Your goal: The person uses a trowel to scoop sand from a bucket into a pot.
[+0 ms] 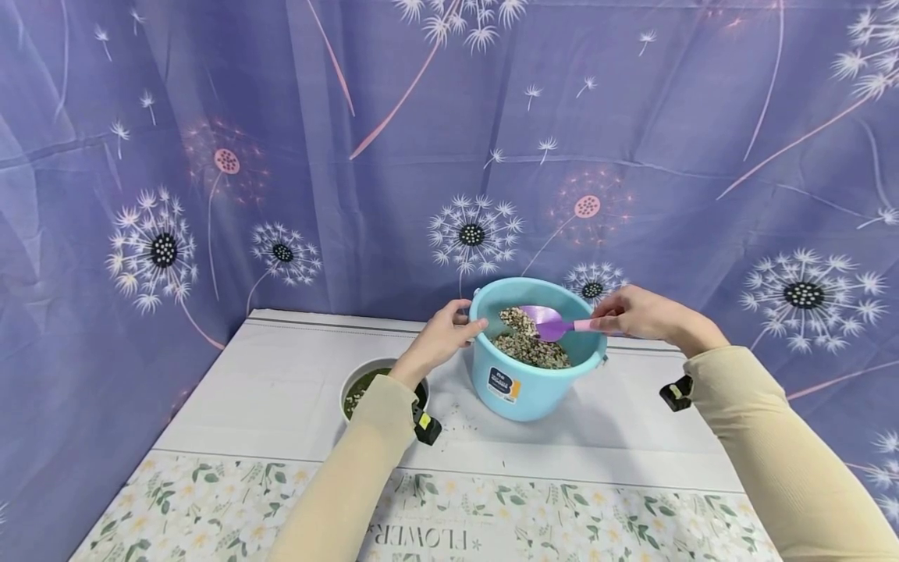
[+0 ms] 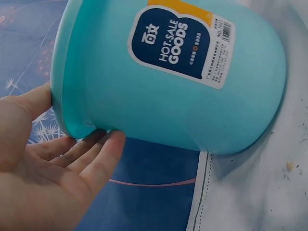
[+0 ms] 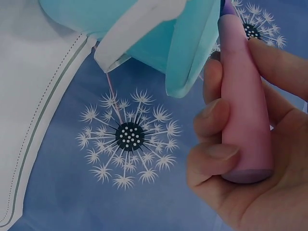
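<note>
A light blue bucket [image 1: 523,398] with a paper label stands on the table, holding a grainy, speckled soil mix [image 1: 537,351]. My left hand [image 1: 441,337] grips its rim on the left side; in the left wrist view the thumb [image 2: 38,100] lies on the rim and the fingers reach beneath its lip. My right hand [image 1: 635,316] holds a garden trowel by its pink handle [image 3: 244,106], fingers wrapped round it. The purple trowel blade [image 1: 544,318] is inside the bucket's mouth, with a heap of the grainy mix at its tip.
Left of the bucket, a white round pot [image 1: 346,390] with dark green and grainy contents is partly hidden by my left forearm. Small crumbs [image 1: 460,421] lie on the white table cover [image 1: 281,390]. A purple dandelion-print curtain [image 1: 393,195] hangs right behind the table.
</note>
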Motion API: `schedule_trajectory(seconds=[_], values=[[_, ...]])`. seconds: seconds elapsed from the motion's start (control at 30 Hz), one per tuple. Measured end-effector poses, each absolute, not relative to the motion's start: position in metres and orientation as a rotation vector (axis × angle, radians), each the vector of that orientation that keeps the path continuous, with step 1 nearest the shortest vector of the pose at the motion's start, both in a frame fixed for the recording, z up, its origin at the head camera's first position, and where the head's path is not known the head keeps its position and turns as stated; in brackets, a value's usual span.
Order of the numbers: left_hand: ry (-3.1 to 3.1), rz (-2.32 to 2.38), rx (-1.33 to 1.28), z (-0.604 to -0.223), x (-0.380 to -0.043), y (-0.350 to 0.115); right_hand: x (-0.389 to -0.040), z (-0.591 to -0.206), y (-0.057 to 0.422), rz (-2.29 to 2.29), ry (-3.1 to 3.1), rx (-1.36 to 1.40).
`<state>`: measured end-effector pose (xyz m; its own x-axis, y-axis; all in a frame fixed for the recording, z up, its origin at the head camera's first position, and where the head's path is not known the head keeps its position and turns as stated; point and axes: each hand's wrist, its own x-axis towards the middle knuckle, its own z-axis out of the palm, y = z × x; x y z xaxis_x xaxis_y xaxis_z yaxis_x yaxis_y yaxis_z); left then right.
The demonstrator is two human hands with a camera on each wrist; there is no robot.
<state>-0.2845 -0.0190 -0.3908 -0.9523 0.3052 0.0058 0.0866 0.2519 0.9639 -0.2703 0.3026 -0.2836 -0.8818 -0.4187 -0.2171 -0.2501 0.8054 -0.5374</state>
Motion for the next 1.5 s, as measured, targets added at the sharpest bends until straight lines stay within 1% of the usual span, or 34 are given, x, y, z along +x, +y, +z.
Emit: schedule_trajectory(seconds=[0.27,0.43,0.67,0.87,1.2,1.5], values=[[2.328,1.735,0.407,-0.388,-0.286,-0.023,-0.270,-0.282,0.305,-0.745,2.678,-0.446],[2.402,1.635,0.464,-0.380,-0.283,-0.036,-0.269,-0.278,0.304,-0.778,2.679,-0.432],[2.562,1.464,0.598,-0.367,-0.270,-0.077,-0.265,-0.270,0.297,-0.791,2.693,-0.453],[2.625,1.419,0.592,-0.366,-0.250,-0.118,-0.258,-0.266,0.280,-0.744,2.730,-0.548],[2.699,1.338,0.560,-0.395,-0.214,-0.177,-0.250,-0.263,0.240,-0.745,2.686,-0.665],[2.547,1.424,0.589,-0.426,-0.196,-0.198,-0.248,-0.271,0.201,-0.741,2.649,-0.708]])
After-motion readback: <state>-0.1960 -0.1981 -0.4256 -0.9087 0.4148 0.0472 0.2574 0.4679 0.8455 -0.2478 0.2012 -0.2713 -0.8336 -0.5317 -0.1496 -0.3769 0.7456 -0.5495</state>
